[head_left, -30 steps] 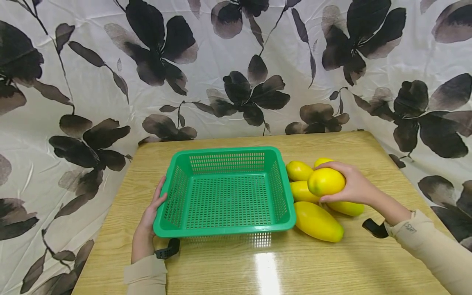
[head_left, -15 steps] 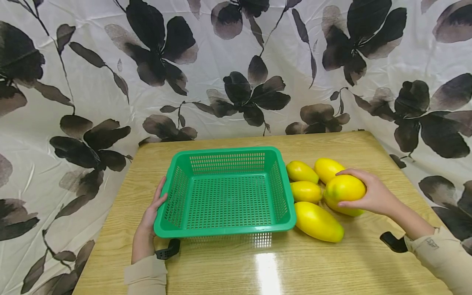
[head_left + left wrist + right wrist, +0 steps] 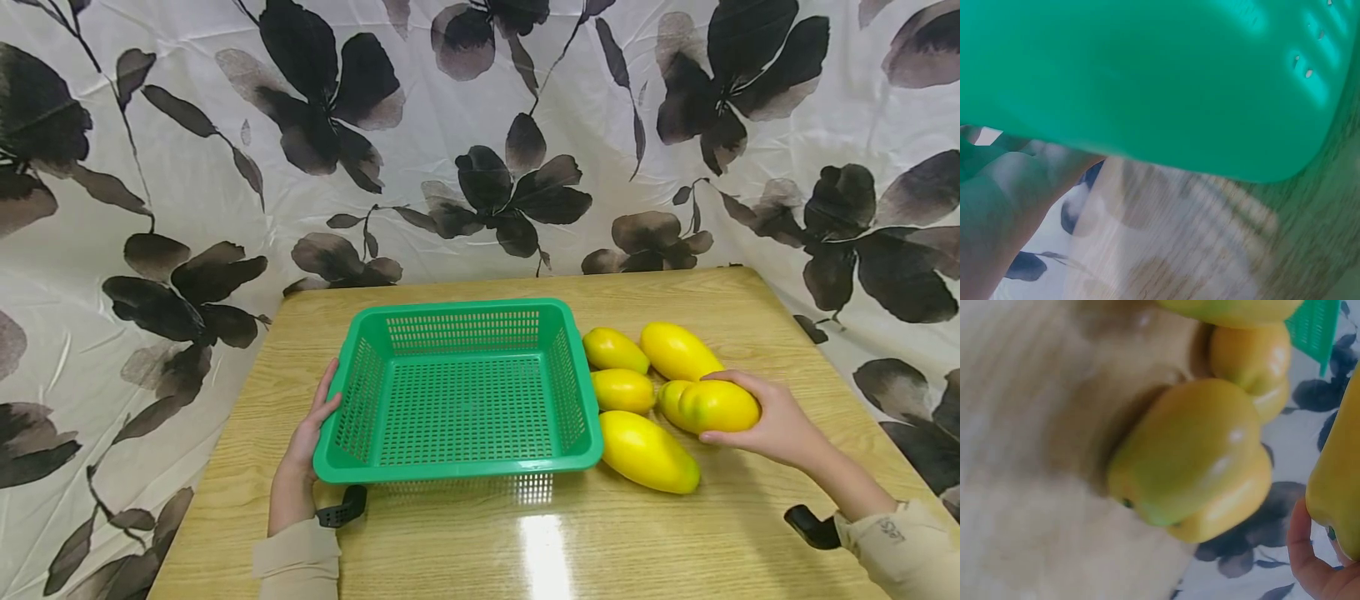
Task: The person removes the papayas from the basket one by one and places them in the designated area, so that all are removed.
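Observation:
My right hand [image 3: 780, 421] grips a yellow mango [image 3: 723, 406], thumb below and fingers over its far side. That fruit overlaps another mango [image 3: 670, 402] lying on the table. At the right edge of the right wrist view, fingertips [image 3: 1299, 528] touch the stem end of the held mango [image 3: 1341, 475]. The green plastic basket [image 3: 457, 472] stands left of the fruit with nothing in it. My left hand [image 3: 306, 437] holds its left side, thumb at the rim. The left wrist view is mostly filled by the basket's outer wall [image 3: 1147, 81], hiding much of that hand.
Several more mangoes lie right of the basket: a large one [image 3: 648, 450] in front, smaller ones [image 3: 622, 390] against its side, and a long one [image 3: 678, 350] behind. A floral cloth [image 3: 480, 100] hangs behind the wooden table [image 3: 442, 550].
My right hand has carried the held mango to the right and toward me, away from the basket, uncovering the mangoes behind. The left hand and the basket have stayed put.

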Tool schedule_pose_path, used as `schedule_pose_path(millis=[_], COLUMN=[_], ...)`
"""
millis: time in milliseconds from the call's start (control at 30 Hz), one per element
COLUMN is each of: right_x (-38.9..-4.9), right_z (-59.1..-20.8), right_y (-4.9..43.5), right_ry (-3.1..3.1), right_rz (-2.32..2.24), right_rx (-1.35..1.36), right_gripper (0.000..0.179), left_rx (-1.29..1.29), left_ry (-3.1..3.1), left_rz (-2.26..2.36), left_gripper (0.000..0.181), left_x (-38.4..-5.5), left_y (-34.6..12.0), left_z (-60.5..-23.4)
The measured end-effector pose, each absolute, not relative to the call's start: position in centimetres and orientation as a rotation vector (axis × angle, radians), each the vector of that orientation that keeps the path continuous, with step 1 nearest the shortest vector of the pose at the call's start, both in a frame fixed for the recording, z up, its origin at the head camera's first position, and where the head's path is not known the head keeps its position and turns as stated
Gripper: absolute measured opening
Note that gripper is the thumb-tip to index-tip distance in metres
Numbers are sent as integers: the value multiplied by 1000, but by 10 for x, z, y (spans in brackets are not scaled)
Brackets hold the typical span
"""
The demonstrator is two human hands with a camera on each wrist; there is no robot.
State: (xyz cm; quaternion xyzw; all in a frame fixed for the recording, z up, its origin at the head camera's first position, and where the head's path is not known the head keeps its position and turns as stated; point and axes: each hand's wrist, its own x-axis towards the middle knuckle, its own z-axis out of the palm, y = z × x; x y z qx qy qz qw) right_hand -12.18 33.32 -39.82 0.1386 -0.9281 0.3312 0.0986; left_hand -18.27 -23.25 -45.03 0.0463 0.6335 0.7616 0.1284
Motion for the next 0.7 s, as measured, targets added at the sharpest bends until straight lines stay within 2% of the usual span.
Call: schedule_pose_path(millis=[700], right_x=[-103], right_z=[-440], right_y=[339], right_ry=[-2839], right_rz=[1004], right_rx=[223], right_gripper=[61], left_rx=[161], left_ry=[1847], left_rz=[2197], left_gripper=[53], left_x=[-183], left_y=[-234], left_z=[-451])
